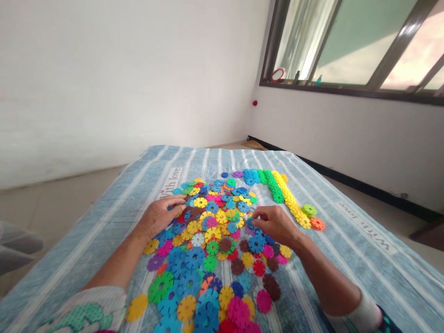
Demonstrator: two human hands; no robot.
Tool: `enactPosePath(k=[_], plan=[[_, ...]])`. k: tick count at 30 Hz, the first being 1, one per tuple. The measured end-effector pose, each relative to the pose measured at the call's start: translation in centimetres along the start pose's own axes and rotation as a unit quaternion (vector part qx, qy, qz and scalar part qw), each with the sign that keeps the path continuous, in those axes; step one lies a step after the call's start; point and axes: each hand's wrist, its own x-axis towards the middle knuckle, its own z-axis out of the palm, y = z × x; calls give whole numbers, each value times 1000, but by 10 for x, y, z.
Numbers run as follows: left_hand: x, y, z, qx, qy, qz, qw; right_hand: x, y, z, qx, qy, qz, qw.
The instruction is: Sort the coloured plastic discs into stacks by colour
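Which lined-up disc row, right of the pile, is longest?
The yellow row, just right of the long green row. Its near end reaches well past the green one's, and the blue row is much shorter.

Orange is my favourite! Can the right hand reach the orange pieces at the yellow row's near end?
Probably yes: the right hand is near, nothing covers the orange pieces, and the yellow row between looks low.

You've got two hands in play, one left hand (163, 215) and one right hand (277, 224), one heap of flower discs (212, 233) too overlapped to count, one long yellow row (290, 199), one long green row (274, 187), two "With love" prints (172, 180), one striped cloth (86, 240)!
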Motion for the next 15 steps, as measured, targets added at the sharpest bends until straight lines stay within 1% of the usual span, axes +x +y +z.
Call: enactPosePath(k=[3, 6, 8, 9, 12, 15], plan=[[0, -2, 0, 2, 0, -4, 1000, 23, 15, -16, -28, 39, 23, 999], [1, -3, 0, 5, -2, -10, 1000, 58, 31, -32, -117, 77, 46, 989], [0, -4, 0, 7, -3, -13, 1000, 83, 41, -40, -192, 85, 71, 975], [0, -4, 0, 7, -3, -13, 1000, 95, 46, -43, -210, 87, 79, 971], [-1, -4, 0, 12, -3, -9, 1000, 124, 57, -49, -238, 89, 101, 962], [-2, -4, 0, 17, -3, -6, 1000, 142, 65, -49, -255, 76, 118, 957]])
